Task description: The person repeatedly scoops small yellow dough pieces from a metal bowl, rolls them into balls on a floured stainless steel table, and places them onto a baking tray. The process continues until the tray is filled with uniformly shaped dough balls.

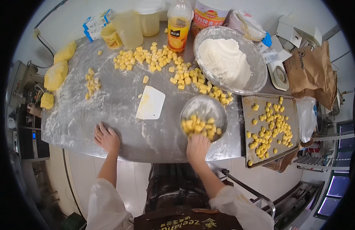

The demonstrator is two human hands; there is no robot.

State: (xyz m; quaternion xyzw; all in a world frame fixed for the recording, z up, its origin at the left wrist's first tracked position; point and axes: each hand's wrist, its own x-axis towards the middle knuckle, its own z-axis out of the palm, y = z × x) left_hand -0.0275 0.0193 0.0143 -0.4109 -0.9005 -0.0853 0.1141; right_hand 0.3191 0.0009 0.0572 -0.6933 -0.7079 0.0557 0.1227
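Note:
My right hand (198,149) grips the near rim of a small round metal bowl (203,104), fingers over the edge. Inside, a heap of small yellow dough pieces (198,125) looks blurred, and flour whitens the far wall. My left hand (107,138) rests on the steel table (122,103) near its front edge, fingers spread, holding nothing. Between the hands and farther back lies a white plastic dough scraper (151,103) smeared with yellow. Beyond it stretches a band of cut dough cubes (154,59), reaching down to the bowl's far side.
A big flour-filled bowl (259,66) stands at back right. Rounded dough pieces sit on a baking tray (249,100) right of the table. Larger dough lumps (56,75) lie at far left. An orange drink bottle (177,34) and plastic containers (128,31) line the back.

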